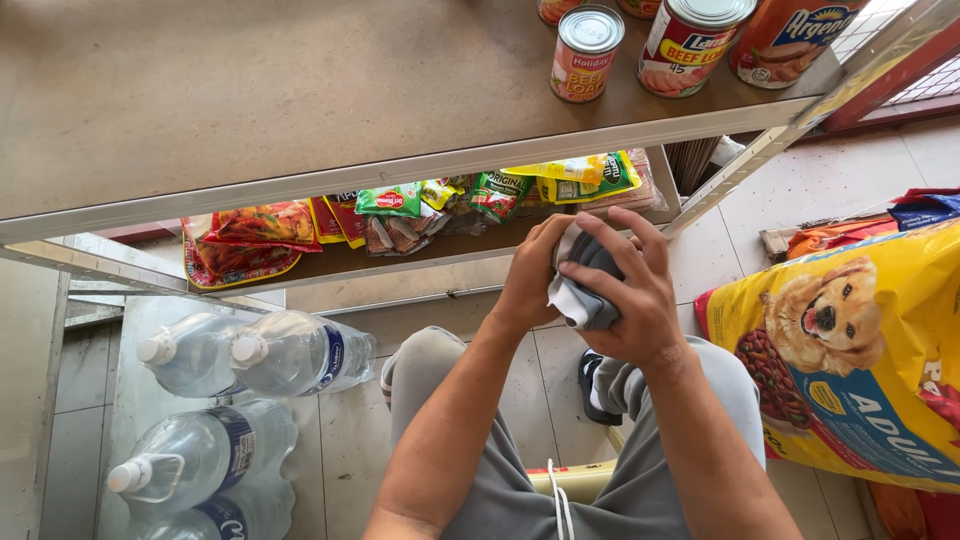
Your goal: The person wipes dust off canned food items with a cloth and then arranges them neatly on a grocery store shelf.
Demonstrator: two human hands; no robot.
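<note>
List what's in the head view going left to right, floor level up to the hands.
Water bottles → left hand → grey cloth → right hand → yellow dog-food bag.

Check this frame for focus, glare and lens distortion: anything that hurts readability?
Head view: even daylight, sharp overall; both hands, left hand and right hand, and the grey cloth between them are crisp. Wide-lens bending curves the shelf edge. Mild glare on the can lids and water bottles. The lower shelf sits in shadow but is legible.
</note>
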